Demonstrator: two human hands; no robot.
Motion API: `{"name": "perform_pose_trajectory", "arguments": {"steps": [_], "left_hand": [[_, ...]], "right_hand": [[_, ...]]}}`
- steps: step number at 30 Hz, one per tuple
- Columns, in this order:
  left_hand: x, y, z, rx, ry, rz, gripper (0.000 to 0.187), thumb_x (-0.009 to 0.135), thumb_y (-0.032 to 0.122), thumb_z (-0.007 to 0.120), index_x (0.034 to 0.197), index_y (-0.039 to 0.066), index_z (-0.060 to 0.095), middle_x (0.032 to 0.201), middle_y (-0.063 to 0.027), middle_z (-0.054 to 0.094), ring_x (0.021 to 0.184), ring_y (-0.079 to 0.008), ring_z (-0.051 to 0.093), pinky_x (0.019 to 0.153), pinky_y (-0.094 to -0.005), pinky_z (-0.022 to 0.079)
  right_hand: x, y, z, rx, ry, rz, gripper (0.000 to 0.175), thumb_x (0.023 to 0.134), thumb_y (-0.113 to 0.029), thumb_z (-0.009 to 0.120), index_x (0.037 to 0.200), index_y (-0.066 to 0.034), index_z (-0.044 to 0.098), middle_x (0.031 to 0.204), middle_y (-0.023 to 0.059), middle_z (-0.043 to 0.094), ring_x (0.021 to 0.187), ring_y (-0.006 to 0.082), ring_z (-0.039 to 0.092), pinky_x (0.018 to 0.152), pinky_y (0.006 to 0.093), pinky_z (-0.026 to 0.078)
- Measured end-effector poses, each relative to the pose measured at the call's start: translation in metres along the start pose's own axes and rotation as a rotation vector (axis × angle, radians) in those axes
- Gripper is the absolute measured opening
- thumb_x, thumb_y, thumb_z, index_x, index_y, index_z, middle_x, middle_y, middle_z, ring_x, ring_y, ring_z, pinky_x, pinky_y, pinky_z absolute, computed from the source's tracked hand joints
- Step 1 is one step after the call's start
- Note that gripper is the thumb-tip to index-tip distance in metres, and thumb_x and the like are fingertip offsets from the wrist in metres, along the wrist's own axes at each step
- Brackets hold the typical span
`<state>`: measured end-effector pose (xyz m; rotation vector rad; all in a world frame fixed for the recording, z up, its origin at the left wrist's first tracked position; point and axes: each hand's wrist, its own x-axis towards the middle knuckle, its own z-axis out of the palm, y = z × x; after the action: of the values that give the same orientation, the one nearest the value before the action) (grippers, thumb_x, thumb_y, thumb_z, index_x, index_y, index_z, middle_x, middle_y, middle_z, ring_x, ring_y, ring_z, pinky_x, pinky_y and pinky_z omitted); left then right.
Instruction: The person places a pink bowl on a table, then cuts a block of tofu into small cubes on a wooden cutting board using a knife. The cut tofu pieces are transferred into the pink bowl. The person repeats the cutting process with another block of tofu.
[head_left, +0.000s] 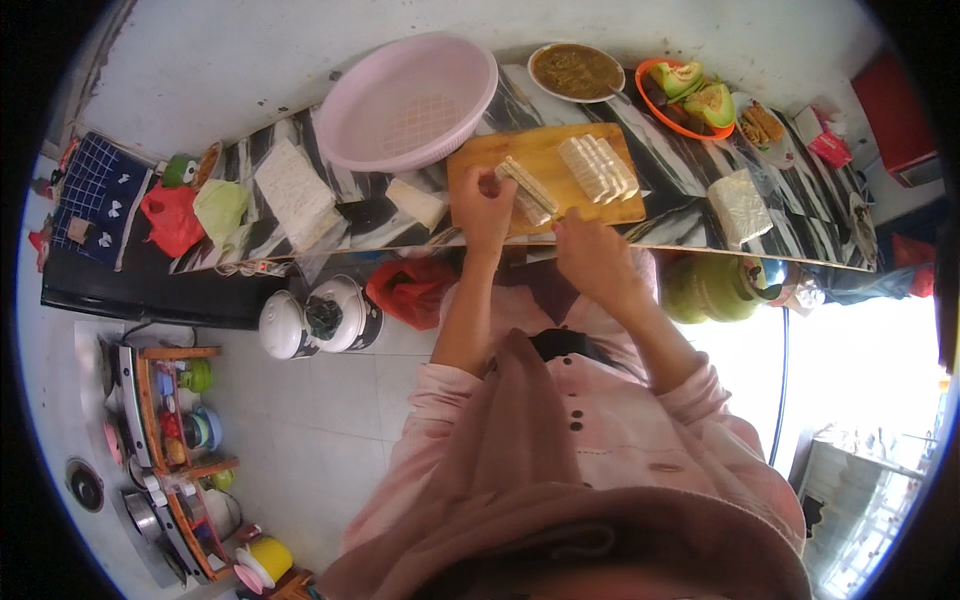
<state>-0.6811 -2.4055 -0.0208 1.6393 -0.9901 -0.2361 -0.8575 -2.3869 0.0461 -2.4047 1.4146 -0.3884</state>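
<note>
On a wooden cutting board (536, 146) lies a narrow whitish block (527, 193), apparently tempeh, with lines along its length. My left hand (484, 202) grips its left end between curled thumb and fingers. My right hand (596, 251) is closed at the board's front edge, close to the block's near end. Whatever it may hold is hidden by the fingers; no blade shows clearly. Several cut pieces of the same food (598, 169) lean side by side at the board's right. Left of the board sits a pale wedge-shaped piece (416, 202), which may be wrapping.
A pink plastic basket (409, 105) stands behind the board. Wrapped white blocks lie left (295, 191) and right (740, 206). Behind are a bowl of brown stew (576, 71), an orange bowl of cut fruit (686, 101) and a plate of fried food (763, 133). A green gas cylinder (705, 289) stands below.
</note>
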Motion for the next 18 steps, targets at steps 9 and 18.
{"name": "perform_pose_trajectory", "arguments": {"steps": [9,18], "left_hand": [[0.003,-0.007,-0.002,-0.083,-0.069,-0.082,0.022,0.077,0.017,0.075,0.088,0.001,0.065,0.079,-0.0054,0.067,0.069,-0.0125,0.060,0.068,-0.0284,0.050],[0.009,0.014,-0.002,0.125,-0.046,-0.097,0.039,0.074,0.033,0.083,0.079,0.000,0.062,0.071,-0.0094,0.064,0.065,-0.0213,0.059,0.063,-0.0347,0.047]], "right_hand": [[0.026,-0.005,-0.009,-0.127,-0.097,-0.124,0.025,0.091,-0.021,0.056,0.083,0.0005,0.064,0.080,0.0168,0.068,0.076,0.0333,0.070,0.065,0.0423,0.057],[0.030,-0.018,-0.024,-0.188,-0.248,-0.055,0.019,0.079,-0.014,0.059,0.087,0.0016,0.068,0.085,0.0191,0.068,0.085,0.0344,0.071,0.071,0.0424,0.058]]}}
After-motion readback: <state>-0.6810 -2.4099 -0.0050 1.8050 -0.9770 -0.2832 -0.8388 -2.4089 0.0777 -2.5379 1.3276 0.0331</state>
